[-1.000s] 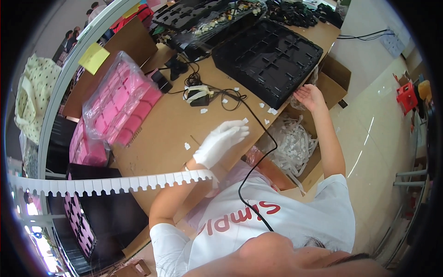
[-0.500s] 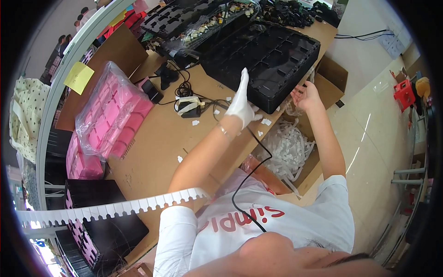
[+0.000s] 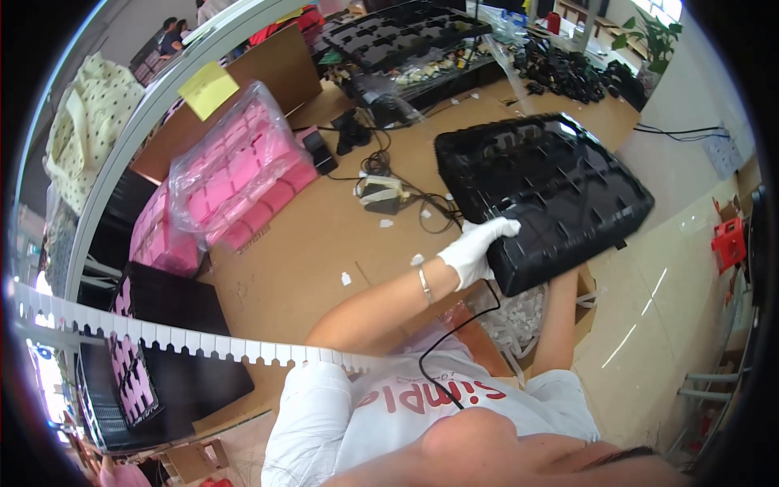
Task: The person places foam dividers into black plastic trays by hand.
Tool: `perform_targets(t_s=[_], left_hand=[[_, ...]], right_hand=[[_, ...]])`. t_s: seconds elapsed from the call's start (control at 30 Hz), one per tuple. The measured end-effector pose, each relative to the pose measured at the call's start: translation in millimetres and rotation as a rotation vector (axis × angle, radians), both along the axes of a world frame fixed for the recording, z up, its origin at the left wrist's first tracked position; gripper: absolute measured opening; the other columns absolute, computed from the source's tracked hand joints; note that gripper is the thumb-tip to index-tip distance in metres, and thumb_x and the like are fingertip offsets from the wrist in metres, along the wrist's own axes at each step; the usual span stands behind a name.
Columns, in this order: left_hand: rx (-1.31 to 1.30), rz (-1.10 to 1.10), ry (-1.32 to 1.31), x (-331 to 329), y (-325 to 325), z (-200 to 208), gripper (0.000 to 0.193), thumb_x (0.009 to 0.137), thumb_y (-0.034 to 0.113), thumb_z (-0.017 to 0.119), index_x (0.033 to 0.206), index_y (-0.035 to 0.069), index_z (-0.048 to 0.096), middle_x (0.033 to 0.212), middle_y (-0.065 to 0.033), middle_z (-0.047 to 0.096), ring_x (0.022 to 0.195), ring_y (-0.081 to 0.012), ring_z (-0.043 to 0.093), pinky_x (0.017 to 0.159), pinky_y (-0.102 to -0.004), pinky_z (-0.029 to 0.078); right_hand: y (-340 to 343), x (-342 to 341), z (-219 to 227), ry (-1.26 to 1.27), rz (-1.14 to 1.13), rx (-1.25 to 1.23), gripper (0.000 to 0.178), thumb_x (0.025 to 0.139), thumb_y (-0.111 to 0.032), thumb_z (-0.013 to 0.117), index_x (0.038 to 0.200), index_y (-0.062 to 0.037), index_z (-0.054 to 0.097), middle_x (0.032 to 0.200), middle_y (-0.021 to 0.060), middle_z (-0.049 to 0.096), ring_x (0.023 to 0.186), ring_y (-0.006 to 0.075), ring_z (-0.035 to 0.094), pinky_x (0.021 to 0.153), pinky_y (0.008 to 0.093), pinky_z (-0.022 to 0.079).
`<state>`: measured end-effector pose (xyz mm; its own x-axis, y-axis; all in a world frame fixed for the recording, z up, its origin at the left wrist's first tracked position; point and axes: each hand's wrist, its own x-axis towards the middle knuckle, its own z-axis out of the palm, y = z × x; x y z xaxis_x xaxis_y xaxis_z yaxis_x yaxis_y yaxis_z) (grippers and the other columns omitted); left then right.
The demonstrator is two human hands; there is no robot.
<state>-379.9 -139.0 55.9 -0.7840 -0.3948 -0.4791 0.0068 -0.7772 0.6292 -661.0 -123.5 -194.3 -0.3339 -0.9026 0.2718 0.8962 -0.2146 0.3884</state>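
Note:
A thick stack of black plastic trays with molded compartments is held over the right part of the table, tilted. My left hand, in a white glove, is closed on its near left corner, thumb on top and fingers down the side. My right forearm reaches up to the near right edge of the trays. The right hand itself is hidden beneath them. Below the trays stands a cardboard box holding white plastic strip scraps.
Pink trays in clear plastic lie at the table's left. A coiled black cable and small white scraps are on the brown tabletop. Black trays with small parts and black cables fill the back. A white toothed strip crosses the lower left.
The black tray stack has turned and come nearer and to the right, off its earlier place. My left hand has shifted onto its corner; my right hand has gone under it.

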Motion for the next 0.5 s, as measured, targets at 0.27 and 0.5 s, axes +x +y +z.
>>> perform_targets(t_s=[0.27, 0.5], left_hand=[[-0.038, -0.021, 0.009, 75.9, 20.6, -9.4, 0.035, 0.084, 0.016, 0.066, 0.118, 0.008, 0.058, 0.107, -0.0042, 0.064, 0.102, -0.0174, 0.063, 0.091, -0.0367, 0.052], [-0.372, 0.107, -0.119, 199.5, 33.1, 11.3, 0.036, 0.089, 0.016, 0.061, 0.121, -0.003, 0.059, 0.113, -0.0108, 0.065, 0.105, -0.0197, 0.063, 0.096, -0.0336, 0.047]], right_hand=[[88.8, -84.4, -58.8, 0.483, -0.013, 0.069, 0.054, 0.101, -0.044, 0.037, 0.135, -0.0031, 0.045, 0.128, 0.0088, 0.055, 0.117, 0.0232, 0.054, 0.102, 0.0398, 0.044], [49.3, -81.9, -60.6, 0.925, -0.021, 0.076, 0.056, 0.101, -0.045, 0.036, 0.137, -0.0026, 0.043, 0.129, 0.0093, 0.055, 0.118, 0.0226, 0.053, 0.102, 0.0392, 0.043]])
